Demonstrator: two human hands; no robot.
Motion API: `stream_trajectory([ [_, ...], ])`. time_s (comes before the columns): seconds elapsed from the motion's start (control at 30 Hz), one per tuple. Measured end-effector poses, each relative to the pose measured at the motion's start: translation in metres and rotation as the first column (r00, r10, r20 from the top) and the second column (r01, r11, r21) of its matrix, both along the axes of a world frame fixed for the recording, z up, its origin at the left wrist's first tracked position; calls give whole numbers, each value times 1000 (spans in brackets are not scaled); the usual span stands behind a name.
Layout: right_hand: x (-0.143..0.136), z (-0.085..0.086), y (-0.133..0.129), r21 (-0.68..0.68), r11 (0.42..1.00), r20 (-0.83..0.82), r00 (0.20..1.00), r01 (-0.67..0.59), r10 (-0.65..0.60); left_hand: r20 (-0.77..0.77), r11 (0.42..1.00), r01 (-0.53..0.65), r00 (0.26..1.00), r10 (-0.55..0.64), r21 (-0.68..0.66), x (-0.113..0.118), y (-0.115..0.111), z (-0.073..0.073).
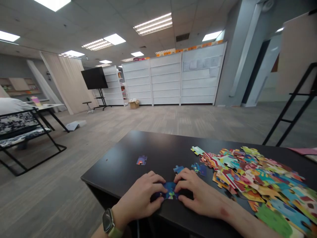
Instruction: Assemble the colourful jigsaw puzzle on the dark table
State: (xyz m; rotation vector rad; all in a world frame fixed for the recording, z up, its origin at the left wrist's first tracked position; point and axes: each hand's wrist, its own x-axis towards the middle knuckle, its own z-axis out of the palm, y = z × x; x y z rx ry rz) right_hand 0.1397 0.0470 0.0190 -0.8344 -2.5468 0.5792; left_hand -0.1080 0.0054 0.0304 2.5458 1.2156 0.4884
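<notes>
Blue jigsaw strip (170,187) lies L of the pile (255,175) on the worktop (116,168), btwn L hand (145,191) & R hand (195,190); both hands narrow on it, thumb & fingers, L at the end away from the pile, R at the end toward it, neither nearer; long axis approx hand to hand, R end pointing roughly pile-ward, full length hidden

Puzzle pieces (170,190) lie on table (119,153), between left hand (148,191) and right hand (192,188). Lone piece (142,161) beyond the left; loose pieces (201,170) just beyond the right; heap of pieces (252,177) to its right.
</notes>
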Motion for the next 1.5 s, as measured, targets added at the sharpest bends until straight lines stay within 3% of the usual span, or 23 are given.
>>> stream_trajectory([
  [0.3,1,-1,0,-10,1000,-28,1000,8,-9,58,999,-24,998,27,-46,9,-2,-7],
  [0.43,-1,-1,-3,11,1000,-32,999,17,-17,150,997,2,989,10,-81,-1,1,-11],
  [0.53,2,4,-3,44,999,-12,1000,28,-27,169,996,-44,984,56,-76,-16,7,-15],
  [0.63,15,11,8,137,982,-15,991,131,-130,165,992,-110,979,119,-65,-34,16,-20],
  [0.73,34,12,28,249,916,-1,946,315,-325,161,985,-154,973,164,-72,-47,23,-24],
  [0.8,46,7,41,290,882,66,912,370,-404,171,984,-159,971,170,-74,-50,24,-24],
  [1.03,53,-14,52,206,901,200,885,383,-422,230,987,-130,962,148,-94,-43,18,-19],
  [1.33,51,-13,56,115,879,216,852,463,-477,310,989,-80,944,114,-122,-37,15,-13],
  [1.5,53,-14,57,114,855,181,836,505,-518,317,991,2,947,41,-135,-22,5,-14],
])
